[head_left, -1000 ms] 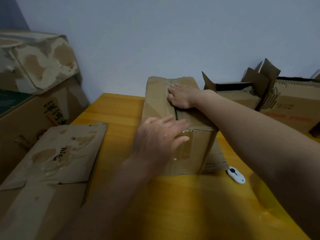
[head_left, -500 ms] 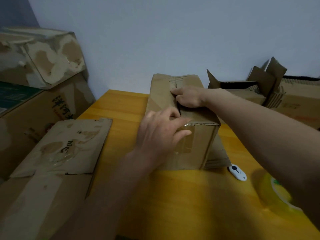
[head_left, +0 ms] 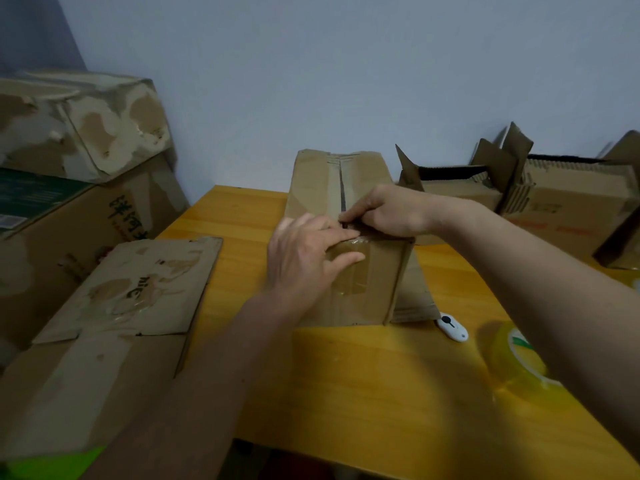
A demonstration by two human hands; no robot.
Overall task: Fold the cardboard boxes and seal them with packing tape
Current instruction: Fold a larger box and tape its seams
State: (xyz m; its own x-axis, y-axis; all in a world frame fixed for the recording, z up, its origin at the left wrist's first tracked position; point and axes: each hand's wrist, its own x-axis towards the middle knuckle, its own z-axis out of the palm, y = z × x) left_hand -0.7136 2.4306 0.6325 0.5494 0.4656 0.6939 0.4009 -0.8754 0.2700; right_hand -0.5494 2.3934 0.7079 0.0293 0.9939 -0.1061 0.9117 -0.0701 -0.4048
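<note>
Cardboard fills the left edge: stacked boxes (head_left: 79,161) with torn, peeling faces stand beside the bench (head_left: 363,382), and a flattened box (head_left: 114,306) lies over the bench's left corner. At the middle, a tall cardboard box (head_left: 349,244) stands on the yellow wooden bench, its top flaps folded shut with a dark seam running along them and clear tape glinting at the near edge. The left hand (head_left: 304,258) lies spread over the box's near top corner, fingers straight and pressing down. The right hand (head_left: 388,213) rests on the top with fingers curled, pinching at the seam. Just right of the box's base lies a small white cutter (head_left: 452,329). A roll of packing tape (head_left: 516,358) sits further right, partly behind the forearm. Open-flapped boxes (head_left: 540,206) stand along the wall
</note>
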